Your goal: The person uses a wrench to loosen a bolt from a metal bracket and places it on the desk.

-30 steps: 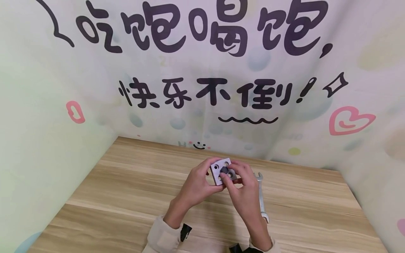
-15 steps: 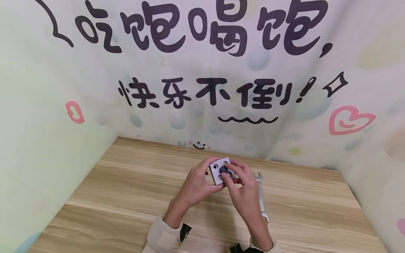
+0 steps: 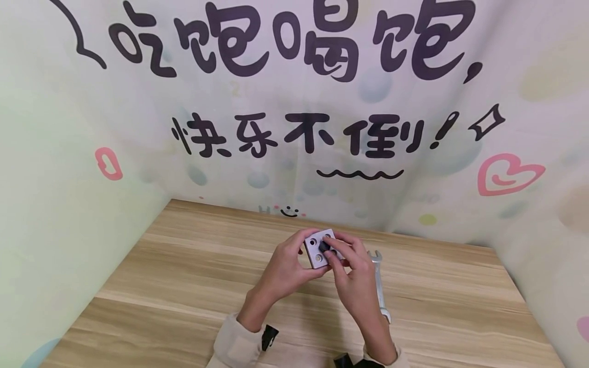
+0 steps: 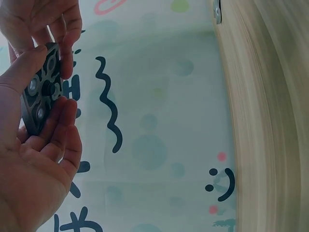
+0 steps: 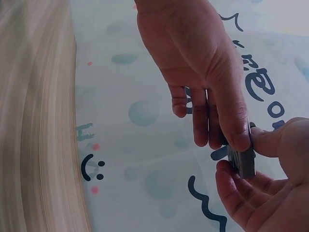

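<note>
In the head view my left hand (image 3: 286,263) grips a square grey metal plate (image 3: 310,251) by its edges, raised in front of me over the table. The plate has round holes near its corners and a black bolt head (image 3: 324,246) at its middle. My right hand (image 3: 356,271) pinches this bolt head between thumb and forefinger. From the left wrist, the plate's other face (image 4: 33,108) shows recessed patterns and a dark round centre. Seen from the right wrist, the plate (image 5: 247,164) is nearly edge-on, and the right thumb hides most of the bolt.
An open-ended spanner (image 3: 379,289) lies on the wooden table (image 3: 193,276), just right of my right forearm. Behind the table hangs a printed cloth wall (image 3: 257,174) with black lettering. Black straps (image 3: 270,337) sit at the wrists.
My right thumb and forefinger have shifted round the bolt head, the thumb sliding down and right, so the plate's lower-left hole shows more. The left hand and plate barely moved.
</note>
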`<state>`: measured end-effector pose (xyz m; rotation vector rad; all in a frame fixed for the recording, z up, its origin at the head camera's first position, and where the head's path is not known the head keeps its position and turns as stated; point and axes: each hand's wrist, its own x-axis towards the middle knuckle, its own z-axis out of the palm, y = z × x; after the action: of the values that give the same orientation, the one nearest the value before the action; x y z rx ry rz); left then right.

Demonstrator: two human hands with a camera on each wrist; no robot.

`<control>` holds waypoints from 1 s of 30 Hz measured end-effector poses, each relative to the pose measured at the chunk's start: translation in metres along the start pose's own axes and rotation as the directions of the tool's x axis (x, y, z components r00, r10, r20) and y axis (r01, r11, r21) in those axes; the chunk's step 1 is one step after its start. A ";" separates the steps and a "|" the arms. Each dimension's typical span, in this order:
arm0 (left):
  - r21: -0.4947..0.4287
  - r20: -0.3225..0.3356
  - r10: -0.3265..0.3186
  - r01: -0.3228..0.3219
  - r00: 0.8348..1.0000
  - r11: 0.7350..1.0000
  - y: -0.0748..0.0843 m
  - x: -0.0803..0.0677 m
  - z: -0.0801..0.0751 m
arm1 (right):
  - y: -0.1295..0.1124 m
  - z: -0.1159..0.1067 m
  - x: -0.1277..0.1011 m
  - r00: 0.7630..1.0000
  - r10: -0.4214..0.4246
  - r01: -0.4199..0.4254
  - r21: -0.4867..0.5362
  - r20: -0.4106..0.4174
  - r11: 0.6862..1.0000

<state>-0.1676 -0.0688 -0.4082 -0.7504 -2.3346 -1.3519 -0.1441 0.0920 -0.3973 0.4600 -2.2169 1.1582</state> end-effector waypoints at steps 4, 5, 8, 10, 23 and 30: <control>-0.002 0.000 -0.005 0.005 1.000 1.000 0.001 0.000 0.000 | 0.000 0.000 0.000 1.000 -0.002 0.002 0.004 0.002 1.000; -0.002 0.001 -0.005 0.005 1.000 1.000 0.001 0.000 0.000 | 0.000 0.000 0.000 1.000 0.003 -0.003 0.004 0.007 1.000; -0.009 0.004 -0.006 0.006 1.000 1.000 0.001 0.000 0.000 | -0.002 -0.001 0.000 0.999 0.038 -0.039 0.014 0.029 0.999; -0.013 0.004 -0.005 0.005 1.000 1.000 0.000 0.000 0.000 | -0.004 -0.001 0.000 0.997 0.071 -0.072 0.026 0.042 0.997; -0.029 0.028 -0.032 0.033 0.999 0.999 0.004 -0.001 0.001 | -0.005 0.002 -0.002 0.994 0.103 -0.102 0.022 -0.021 0.995; -0.018 0.021 -0.028 0.028 0.999 0.999 0.003 -0.001 0.001 | -0.005 0.002 -0.001 0.997 0.069 -0.069 0.012 -0.025 0.998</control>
<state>-0.1645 -0.0673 -0.4069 -0.7439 -2.3603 -1.3857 -0.1412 0.0880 -0.3960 0.3740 -2.2212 1.2064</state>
